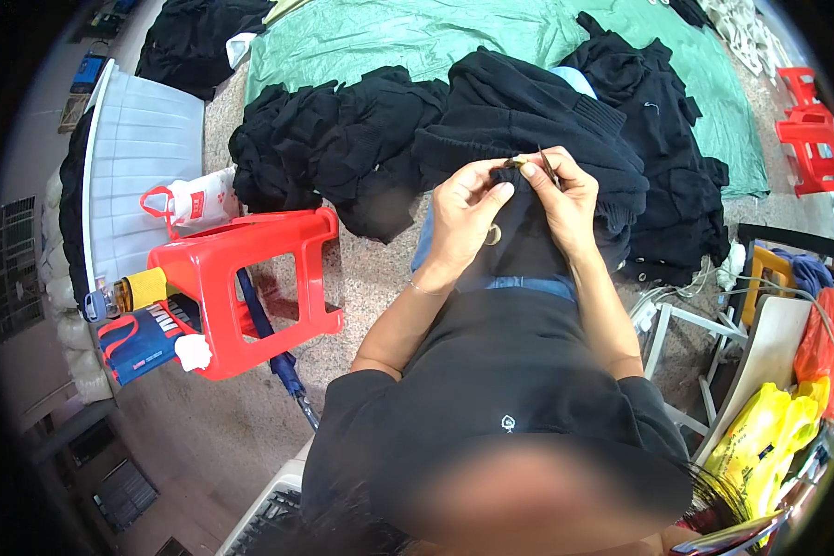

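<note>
A black knitted garment [528, 107] with ribbed edges lies across my lap. My left hand [466, 211] is closed, pinching a dark edge of the garment between thumb and fingers. Close beside it, my right hand [567, 196] is also closed, its thumb and fingertips at the same edge. From the right fingers sticks a small dark pointed tool [548, 167]; most of it is hidden in the hand. A small gold-coloured piece [521, 161] shows between the fingertips. Just below the left hand, a round pale button [494, 234] sits on the dark cloth.
Heaps of black garments [343, 139] lie ahead, partly over a green sheet [371, 37]; more black clothes [667, 157] lie to the right. At left stands a red plastic stool [259, 287] with a blue umbrella [273, 343] beside it. Yellow bags [760, 445] are at right.
</note>
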The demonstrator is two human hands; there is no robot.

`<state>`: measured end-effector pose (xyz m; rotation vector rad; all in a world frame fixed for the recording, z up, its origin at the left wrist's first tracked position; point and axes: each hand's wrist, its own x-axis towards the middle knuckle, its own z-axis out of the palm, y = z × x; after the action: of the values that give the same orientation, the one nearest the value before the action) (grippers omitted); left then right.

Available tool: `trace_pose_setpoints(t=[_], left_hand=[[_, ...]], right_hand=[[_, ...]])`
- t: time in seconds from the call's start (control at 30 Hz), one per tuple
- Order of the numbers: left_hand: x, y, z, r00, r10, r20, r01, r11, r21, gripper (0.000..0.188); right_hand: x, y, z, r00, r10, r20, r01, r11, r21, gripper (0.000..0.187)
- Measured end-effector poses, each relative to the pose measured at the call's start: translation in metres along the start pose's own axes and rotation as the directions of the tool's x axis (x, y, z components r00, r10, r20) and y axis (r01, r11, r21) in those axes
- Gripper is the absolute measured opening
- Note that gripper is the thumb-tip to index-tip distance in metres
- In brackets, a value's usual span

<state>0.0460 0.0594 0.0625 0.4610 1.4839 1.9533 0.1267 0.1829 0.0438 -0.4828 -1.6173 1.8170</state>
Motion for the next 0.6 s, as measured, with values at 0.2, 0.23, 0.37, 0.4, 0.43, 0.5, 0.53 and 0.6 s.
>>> trace_pose_setpoints(t=[0.2, 0.23, 0.37, 0.4, 0.43, 0.5, 0.53, 0.6], left_hand=[[0.003, -0.013, -0.006, 0.998, -0.053, -0.033, 0.050, 0.995, -0.089, 0.021], [0.004, -0.013, -0.006, 0.995, -0.094, -0.044, 0.084, 0.981, -0.176, 0.020], [0.002, -0.010, -0.004, 0.991, -0.095, -0.091, 0.079, 0.982, -0.172, 0.020], [0.000, -0.011, -0.005, 0.993, -0.051, -0.107, 0.040, 0.994, -0.103, 0.020], [-0.001, -0.012, -0.003, 0.993, -0.007, -0.118, 0.004, 0.999, -0.033, 0.021], [-0.005, -0.011, 0.002, 0.994, 0.030, -0.107, -0.029, 0.999, 0.015, 0.021], [-0.007, -0.010, 0.004, 0.993, 0.070, -0.097, -0.065, 0.996, 0.061, 0.021], [-0.008, -0.016, 0.006, 0.988, 0.107, -0.112, -0.099, 0.992, 0.076, 0.021]], right_hand=[[-0.001, 0.001, -0.004, 0.997, 0.064, 0.038, -0.064, 0.998, -0.017, 0.012], [-0.001, -0.005, 0.002, 0.996, 0.078, -0.050, -0.076, 0.996, 0.052, 0.013], [-0.012, -0.007, -0.007, 0.998, 0.036, -0.048, -0.031, 0.995, 0.090, 0.012], [-0.015, -0.008, -0.010, 0.996, 0.081, -0.026, -0.082, 0.996, -0.020, 0.008], [-0.017, -0.012, -0.006, 0.998, 0.057, -0.029, -0.060, 0.992, -0.115, 0.008], [-0.019, -0.021, 0.004, 0.999, 0.029, -0.046, -0.041, 0.952, -0.303, 0.013], [-0.019, -0.021, 0.005, 0.998, 0.028, -0.047, -0.041, 0.952, -0.303, 0.013], [-0.018, -0.019, 0.006, 0.999, -0.042, -0.025, 0.032, 0.944, -0.328, 0.019]])
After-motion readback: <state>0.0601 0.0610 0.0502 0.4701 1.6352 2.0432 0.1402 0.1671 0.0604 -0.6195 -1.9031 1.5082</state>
